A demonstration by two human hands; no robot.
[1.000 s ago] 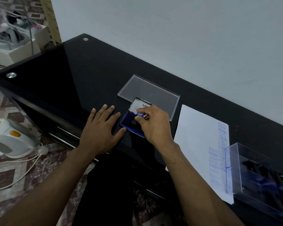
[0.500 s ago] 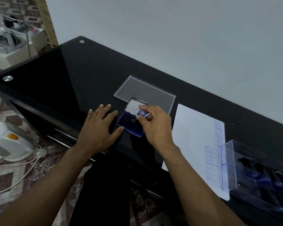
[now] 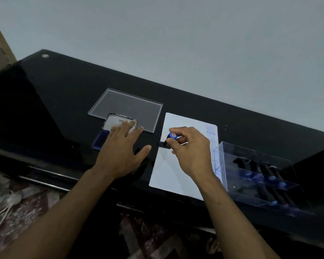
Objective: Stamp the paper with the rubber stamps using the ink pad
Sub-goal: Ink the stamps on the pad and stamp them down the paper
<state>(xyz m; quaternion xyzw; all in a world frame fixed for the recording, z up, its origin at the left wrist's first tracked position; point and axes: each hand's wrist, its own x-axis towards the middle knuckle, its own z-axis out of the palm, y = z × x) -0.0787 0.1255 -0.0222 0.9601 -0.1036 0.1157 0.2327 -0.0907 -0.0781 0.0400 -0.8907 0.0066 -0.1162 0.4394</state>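
The rubber stamp (image 3: pixel 169 140), black-bodied with a blue cap on its handle, is seen in the head view pinched between the thumb and curled fingers of the right hand (image 3: pixel 192 152), at the left edge of the white paper (image 3: pixel 168 171). Whether its base touches the sheet cannot be told. The paper is laid flat on the black glass table (image 3: pixel 64 94), and faint blue stamped marks are visible along its far right edge. The left hand (image 3: pixel 122 154) is spread open, fingers straight, with the fingertips resting over the opened ink pad (image 3: pixel 105 135), whose blue pad and white lid are partly covered. A clear lid (image 3: pixel 127 107) is lying just behind the ink pad. A clear box (image 3: pixel 258 172) holding further stamps is placed at the paper's right edge.
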